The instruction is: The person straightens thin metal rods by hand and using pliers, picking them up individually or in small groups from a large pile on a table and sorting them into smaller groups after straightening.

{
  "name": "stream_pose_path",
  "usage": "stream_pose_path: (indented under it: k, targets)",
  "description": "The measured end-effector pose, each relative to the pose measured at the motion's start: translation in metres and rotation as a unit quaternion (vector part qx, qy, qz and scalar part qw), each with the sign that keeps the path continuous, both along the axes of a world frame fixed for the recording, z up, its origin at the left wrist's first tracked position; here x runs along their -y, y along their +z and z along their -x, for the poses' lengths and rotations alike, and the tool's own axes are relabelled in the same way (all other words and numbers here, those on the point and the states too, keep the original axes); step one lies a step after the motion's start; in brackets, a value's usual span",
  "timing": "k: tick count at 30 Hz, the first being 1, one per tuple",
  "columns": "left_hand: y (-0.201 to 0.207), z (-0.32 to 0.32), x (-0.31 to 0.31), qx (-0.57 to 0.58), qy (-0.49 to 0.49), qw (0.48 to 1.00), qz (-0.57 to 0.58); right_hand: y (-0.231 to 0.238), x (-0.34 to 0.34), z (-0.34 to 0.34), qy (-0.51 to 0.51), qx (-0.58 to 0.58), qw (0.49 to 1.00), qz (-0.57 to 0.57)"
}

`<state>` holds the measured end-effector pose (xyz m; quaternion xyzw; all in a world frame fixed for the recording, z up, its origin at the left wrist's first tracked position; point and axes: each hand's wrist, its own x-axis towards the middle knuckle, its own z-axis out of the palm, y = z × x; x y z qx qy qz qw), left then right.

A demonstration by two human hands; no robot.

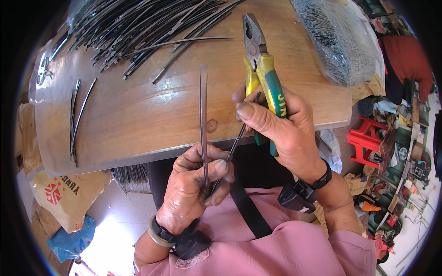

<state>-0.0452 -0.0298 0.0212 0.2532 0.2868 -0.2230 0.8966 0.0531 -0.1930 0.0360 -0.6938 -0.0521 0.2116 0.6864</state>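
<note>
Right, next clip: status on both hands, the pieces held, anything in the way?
Left hand pinching brown strip and thin dark rod. Right hand holding pliers, also at rod's upper end. Strip pile on table, apart from both hands.

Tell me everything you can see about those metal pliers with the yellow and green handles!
The metal pliers with yellow and green handles have a dull grey head with a dark notch between the jaws. The handles look like plastic or rubber. The bare right hand holds them, jaws pointing away from the person, over the brown wooden table.
</note>
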Motion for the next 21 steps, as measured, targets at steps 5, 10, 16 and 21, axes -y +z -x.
stream_pose_path:
  k: [5,10,16,21]
  targets:
    - [0.005,-0.004,-0.003,0.012,-0.019,0.997,-0.074,0.008,0.007,-0.004,0.02,0.062,0.996,0.059]
    - [0.016,-0.008,-0.003,0.101,0.031,0.955,-0.276,0.015,0.056,0.017,0.089,0.277,0.928,0.232]
    - [0.027,-0.015,0.003,0.146,0.011,0.921,-0.36,0.017,0.069,0.035,0.217,0.171,0.942,0.19]
    - [0.026,-0.015,0.004,0.169,-0.014,0.908,-0.384,0.016,0.067,0.03,0.265,0.223,0.915,0.205]
